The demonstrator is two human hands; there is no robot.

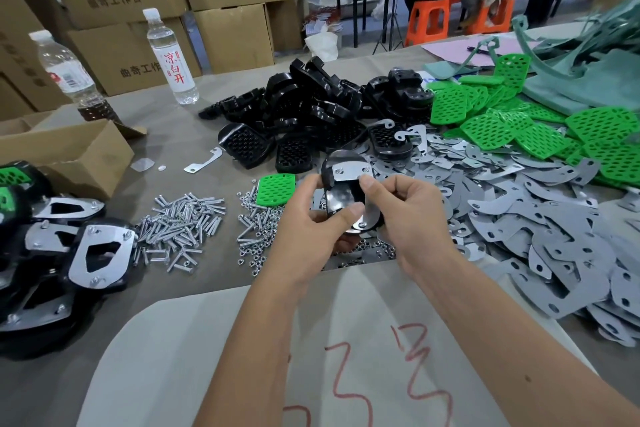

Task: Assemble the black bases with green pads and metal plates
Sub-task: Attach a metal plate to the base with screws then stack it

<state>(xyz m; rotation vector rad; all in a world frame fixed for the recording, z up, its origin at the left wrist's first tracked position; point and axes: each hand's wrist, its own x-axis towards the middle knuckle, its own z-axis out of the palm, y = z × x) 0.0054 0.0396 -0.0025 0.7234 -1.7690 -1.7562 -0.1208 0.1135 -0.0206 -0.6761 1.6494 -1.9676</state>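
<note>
Held piece: one black base (341, 184), glossy and oval, lifted above the table between both hands, its flat underside turned up toward the camera.
Plate on it: one bright metal plate (350, 173) lies across the base's upper end, with two screw heads showing in it; a further screw head shows at the lower end.
Left hand: the left hand (311, 236) grasps the base from below and the left, thumb pressed on its lower face.
Right hand: the right hand (408, 215) pinches the base's right edge, one fingertip (367, 182) touching the plate.
Loose bases: a heap of black bases (311, 104) behind the hands, too tangled to count; three lie with the gridded face up at its front edge.
Green pads: one single green pad (276, 188) just left of the hands; a pile of green pads (540, 135) at far right, well over a dozen.
Plates: a wide spread of grey metal plates (519, 218) at right, too many to count; one stray plate (202, 161) lies alone to the left of the heap.
Fasteners: a pile of screws (180, 222) left of the hands; small nuts (252, 253) scattered beside it.
Finished units: at least four assembled bases (97, 253) stacked at the left edge.
Bottles: two water bottles (171, 55) on the table's far left.
Cardboard: one open box (69, 152) near the bottles.
</note>
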